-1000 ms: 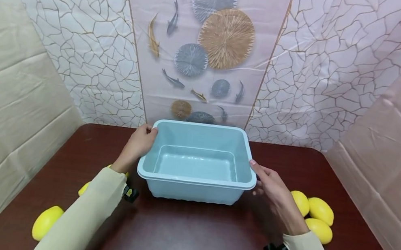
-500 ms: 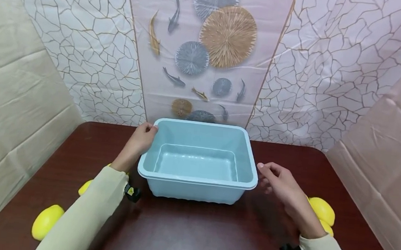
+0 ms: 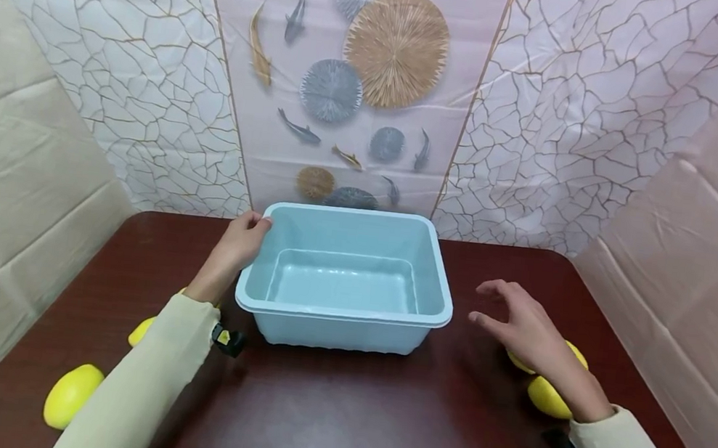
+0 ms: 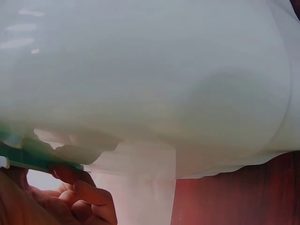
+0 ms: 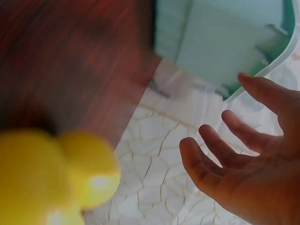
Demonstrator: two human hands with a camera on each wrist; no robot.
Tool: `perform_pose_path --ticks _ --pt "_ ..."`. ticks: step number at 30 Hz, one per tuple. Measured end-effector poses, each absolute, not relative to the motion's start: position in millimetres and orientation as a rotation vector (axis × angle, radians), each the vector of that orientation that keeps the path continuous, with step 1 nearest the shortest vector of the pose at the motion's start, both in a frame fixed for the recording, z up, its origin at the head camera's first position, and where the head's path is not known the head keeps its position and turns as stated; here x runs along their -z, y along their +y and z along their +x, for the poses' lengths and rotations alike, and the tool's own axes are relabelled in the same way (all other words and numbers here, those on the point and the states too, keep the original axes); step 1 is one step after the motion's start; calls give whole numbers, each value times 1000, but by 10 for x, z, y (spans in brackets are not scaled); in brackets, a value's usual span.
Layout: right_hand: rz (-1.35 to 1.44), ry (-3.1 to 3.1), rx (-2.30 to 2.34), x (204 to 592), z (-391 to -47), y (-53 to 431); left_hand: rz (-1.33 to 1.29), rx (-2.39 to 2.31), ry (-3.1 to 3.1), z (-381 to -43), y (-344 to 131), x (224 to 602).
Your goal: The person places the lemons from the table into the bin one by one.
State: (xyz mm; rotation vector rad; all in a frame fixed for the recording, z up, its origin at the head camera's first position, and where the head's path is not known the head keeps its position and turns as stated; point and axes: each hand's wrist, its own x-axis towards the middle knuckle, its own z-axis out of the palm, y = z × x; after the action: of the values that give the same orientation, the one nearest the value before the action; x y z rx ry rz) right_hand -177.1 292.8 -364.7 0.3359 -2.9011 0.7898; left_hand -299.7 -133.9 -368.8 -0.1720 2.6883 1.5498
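Note:
A light blue plastic basin (image 3: 341,332) stands on the dark table, with nothing inside it. My left hand (image 3: 237,244) grips its left rim, thumb over the edge; in the left wrist view the curled fingers (image 4: 96,197) show under the rim beside the basin wall (image 4: 140,84). To the right of the basin, my right hand (image 3: 522,325) hovers apart from it with fingers spread and holding nothing. Partly hidden beneath that hand and wrist are yellow lemons (image 3: 547,397), which also show as blurred lemons (image 5: 89,173) in the right wrist view.
On the left side lie more lemons: one lemon (image 3: 71,396) near the front, another lemon (image 3: 140,331) partly behind the left sleeve. Cloth-covered walls (image 3: 680,236) enclose the dark red-brown table (image 3: 338,419) at the back and sides.
My right hand has let go of the basin's right rim and moved right, its fingers spreading, towards the lemons. My left hand stays on the left rim. The head view has shifted slightly.

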Motion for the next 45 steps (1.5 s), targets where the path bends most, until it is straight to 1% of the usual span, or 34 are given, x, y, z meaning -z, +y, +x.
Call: perform_pose_path --ticks 5,11,17,22,31,45 --pt "426 -3001 -648 3703 -1738 3078 -189 -1559 2695 -2999 -1355 3706" --pt "440 -3052 -521 3777 -1684 3257 -200 -1567 2686 -2998 -1352 3714" --pt "414 -3078 -492 3834 -1638 3399 -180 -1597 2681 -3023 -1343 3713" --pt "328 -3127 -416 3876 -1615 3472 -157 -1618 2663 -3025 -1347 3719" --pt "231 -3173 -302 3929 -1629 3501 -173 -1624 2658 -3010 -1351 3740" --pt "274 -3212 -341 3987 -1685 3442 -188 -1659 2641 -3007 -1362 3727"
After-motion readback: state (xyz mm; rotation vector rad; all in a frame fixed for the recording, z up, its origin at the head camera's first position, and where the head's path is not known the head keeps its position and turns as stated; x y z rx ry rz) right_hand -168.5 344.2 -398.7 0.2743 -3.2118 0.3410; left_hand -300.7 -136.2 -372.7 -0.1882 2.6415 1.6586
